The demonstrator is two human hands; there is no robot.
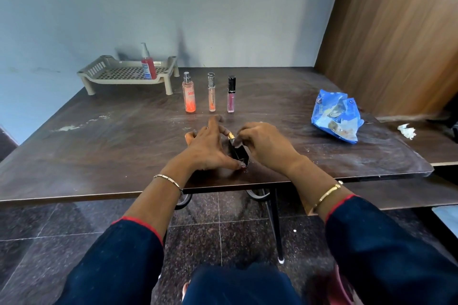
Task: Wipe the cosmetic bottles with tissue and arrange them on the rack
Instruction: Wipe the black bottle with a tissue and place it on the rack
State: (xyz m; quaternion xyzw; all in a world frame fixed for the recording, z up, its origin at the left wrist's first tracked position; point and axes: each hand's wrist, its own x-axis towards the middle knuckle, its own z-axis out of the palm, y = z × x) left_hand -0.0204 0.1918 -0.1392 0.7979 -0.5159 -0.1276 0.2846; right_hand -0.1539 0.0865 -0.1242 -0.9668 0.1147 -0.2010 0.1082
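Left grip (210, 148) spread, thumb touching black bottle (239, 153), right grip (262, 143) curled round it, orange bottle (189, 96) label starting "ENV"

The counter (111, 143) is dark brown wood grain, smeared with white. The rack (116, 74) is beige with a grid of holes and carries a red spray bottle (148, 64). Beside it stand an orange-pink spray bottle (189, 96), a peach gloss tube (211, 96) capped silver and a pink gloss tube (231, 99) capped black. The black bottle (238, 152) has a gold cap. The tissue packet (334, 116) is blue and the crumpled tissue (406, 130) white.
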